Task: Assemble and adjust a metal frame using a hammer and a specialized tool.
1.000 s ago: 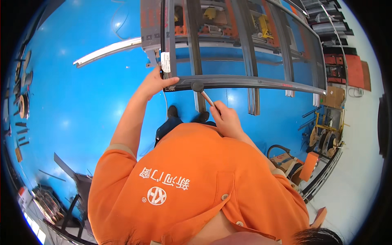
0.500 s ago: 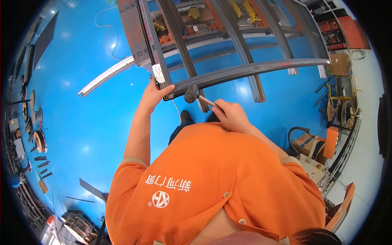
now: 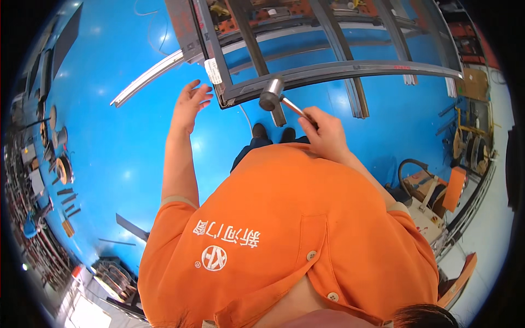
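A dark grey window frame [image 3: 322, 74] with a glass pane lies flat in front of me, its near left corner closest to my body. My right hand [image 3: 330, 132] is wrapped round the handle of a mallet [image 3: 270, 98]. The mallet's head, dark at the end with a shiny metal middle, is at the frame's near edge, just right of that corner; whether it touches cannot be told. Left of the corner, my left hand [image 3: 191, 104] is off the frame with its fingers apart, holding nothing. A white label [image 3: 214, 72] is stuck on the frame's left side.
Dark support bars [image 3: 356, 98] run beneath the frame and stick out toward me. A pale metal profile [image 3: 147, 76] juts out to the left. Spools [image 3: 64, 169] and loose pieces lie along the left side. A machine with an orange panel [image 3: 455, 188] stands at right.
My left hand has let go of the frame corner and moved left of it. The mallet, still in my right hand, has tilted, showing its metal middle. The view has shifted slightly.
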Motion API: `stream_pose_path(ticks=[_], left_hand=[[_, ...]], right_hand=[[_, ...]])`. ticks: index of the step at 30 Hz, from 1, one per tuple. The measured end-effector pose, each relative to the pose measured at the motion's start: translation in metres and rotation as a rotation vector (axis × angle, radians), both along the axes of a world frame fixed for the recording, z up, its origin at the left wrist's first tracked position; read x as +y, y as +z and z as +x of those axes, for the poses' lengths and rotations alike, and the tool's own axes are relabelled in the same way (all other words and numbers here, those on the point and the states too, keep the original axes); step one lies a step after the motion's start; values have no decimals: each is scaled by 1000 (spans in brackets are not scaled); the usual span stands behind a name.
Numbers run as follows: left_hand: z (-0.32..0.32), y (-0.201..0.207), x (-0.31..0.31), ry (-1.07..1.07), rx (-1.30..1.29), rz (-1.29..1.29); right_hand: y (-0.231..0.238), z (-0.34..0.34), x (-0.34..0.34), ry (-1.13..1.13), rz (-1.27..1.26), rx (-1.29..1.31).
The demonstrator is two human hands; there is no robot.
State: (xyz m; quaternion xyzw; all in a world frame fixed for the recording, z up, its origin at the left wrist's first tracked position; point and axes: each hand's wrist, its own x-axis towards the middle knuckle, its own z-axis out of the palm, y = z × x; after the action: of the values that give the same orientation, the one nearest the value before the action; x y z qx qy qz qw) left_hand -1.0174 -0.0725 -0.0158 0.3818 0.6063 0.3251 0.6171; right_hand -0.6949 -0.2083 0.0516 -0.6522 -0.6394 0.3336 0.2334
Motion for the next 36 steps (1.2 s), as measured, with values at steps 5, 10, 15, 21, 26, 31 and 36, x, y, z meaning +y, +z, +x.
stream_pose_path(ticks=[5, 10, 15, 21, 26, 31, 36], left_hand=[[-10, 11, -37, 233, 179, 8], [-17, 10, -70, 236, 344, -2], [-30, -2, -67, 184, 437, -8], [-70, -35, 5, 27, 480, 96], [-116, -53, 80, -189, 477, 211], [-153, -77, 133, -244, 490, 308], [-176, -92, 169, -200, 603, 522]], right_hand=[[-12, 27, 9, -44, 155, 134], [-32, 50, 17, -82, 124, 65], [-36, 43, 23, -150, 78, 81], [-42, 6, 41, -317, 88, 68], [-53, -53, 47, -636, 54, 108], [-55, -97, 53, -890, -31, 92], [-61, -114, 59, -999, -97, -11]])
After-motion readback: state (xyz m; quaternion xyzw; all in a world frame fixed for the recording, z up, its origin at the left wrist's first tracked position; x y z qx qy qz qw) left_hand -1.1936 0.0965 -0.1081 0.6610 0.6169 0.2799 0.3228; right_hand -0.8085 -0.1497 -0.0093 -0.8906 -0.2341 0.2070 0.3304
